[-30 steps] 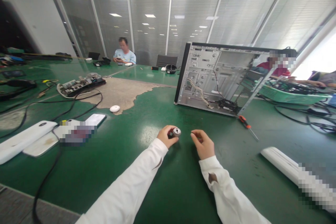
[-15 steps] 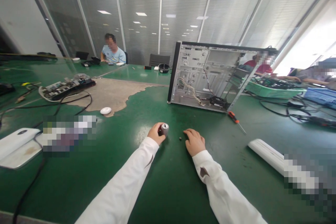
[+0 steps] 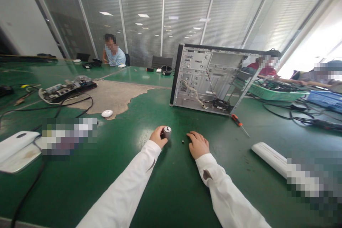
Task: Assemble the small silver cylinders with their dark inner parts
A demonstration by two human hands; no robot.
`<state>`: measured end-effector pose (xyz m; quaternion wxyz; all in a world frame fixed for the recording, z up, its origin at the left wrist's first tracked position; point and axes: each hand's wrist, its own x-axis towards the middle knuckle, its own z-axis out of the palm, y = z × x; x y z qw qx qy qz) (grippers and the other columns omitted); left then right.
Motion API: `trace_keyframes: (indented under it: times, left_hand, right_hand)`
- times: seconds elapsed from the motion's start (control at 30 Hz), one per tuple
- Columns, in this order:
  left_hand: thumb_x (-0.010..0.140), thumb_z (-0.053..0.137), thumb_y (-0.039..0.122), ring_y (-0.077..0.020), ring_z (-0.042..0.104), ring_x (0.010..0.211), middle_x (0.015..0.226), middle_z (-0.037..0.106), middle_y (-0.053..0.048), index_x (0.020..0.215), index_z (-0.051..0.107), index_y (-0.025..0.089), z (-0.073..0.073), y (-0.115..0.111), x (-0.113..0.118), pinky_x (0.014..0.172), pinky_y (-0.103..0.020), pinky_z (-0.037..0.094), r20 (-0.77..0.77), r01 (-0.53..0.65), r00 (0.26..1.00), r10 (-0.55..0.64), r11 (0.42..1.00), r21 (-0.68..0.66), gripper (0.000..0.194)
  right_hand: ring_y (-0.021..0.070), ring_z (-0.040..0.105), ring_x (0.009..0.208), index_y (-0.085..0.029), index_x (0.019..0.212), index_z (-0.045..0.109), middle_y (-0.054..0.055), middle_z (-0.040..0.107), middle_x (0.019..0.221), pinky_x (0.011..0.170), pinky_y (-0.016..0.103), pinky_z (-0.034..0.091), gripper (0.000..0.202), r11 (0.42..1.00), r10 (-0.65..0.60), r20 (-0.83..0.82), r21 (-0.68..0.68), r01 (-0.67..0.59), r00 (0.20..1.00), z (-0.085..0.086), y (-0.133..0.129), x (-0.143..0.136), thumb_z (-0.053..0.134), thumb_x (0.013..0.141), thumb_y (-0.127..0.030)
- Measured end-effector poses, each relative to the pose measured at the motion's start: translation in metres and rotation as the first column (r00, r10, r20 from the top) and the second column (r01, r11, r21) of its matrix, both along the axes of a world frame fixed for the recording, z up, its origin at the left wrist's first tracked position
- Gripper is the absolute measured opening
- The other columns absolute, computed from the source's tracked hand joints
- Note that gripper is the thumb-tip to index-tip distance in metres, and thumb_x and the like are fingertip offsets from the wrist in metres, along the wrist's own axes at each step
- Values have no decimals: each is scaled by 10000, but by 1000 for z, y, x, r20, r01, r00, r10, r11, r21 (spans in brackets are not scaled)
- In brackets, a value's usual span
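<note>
Open computer case [image 3: 211, 78] stood upright toward desk's [image 3: 171, 192] far edge; screwdriver [image 3: 238, 122] lay just beside case. We held small metal cylinder [image 3: 167, 131] in left hand [image 3: 158, 137], fingers closed around it, near desk middle. Right hand [image 3: 198, 144] rested palm-down, fingers loosely curled, holding nothing. Tiny dark screw [image 3: 183, 141] lay loose between our hands. Risk, we judged: sleeve or hand brushing screw, sending it rolling, lost against dark green surface.

small silver-capped cylinder [image 3: 167, 131] gripped upright on green table, tiny dark screw [image 3: 183, 141] lying loose just beside it
</note>
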<state>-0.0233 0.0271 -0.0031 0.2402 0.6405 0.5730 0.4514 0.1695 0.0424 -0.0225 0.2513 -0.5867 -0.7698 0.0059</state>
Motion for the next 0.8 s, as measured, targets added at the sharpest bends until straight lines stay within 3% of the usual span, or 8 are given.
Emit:
trace_keyframes:
  times: [0.33, 0.8]
  left_hand:
    - [508, 461, -13, -160, 538, 834, 904, 561, -45, 920, 499, 134, -3, 3, 0, 755, -276, 433, 28, 11, 1000, -11, 1000, -19, 438]
    - [509, 459, -1, -173, 537, 840, 903, 567, -57, 920, 504, 125, -3, 2, -1, 755, -286, 429, 20, 11, 1000, -11, 1000, -16, 432]
  right_hand:
    - [174, 365, 1069, -267, 1042, 508, 9, 478, 1144, 880, 357, 246, 419, 992, -32, 70, -120, 41, 997, 9, -3, -2, 383, 661, -144]
    - [178, 365, 1067, -262, 1038, 511, 10, 480, 1142, 874, 361, 254, 419, 995, -24, 71, -94, 31, 997, 5, -1, -1, 372, 659, -147]
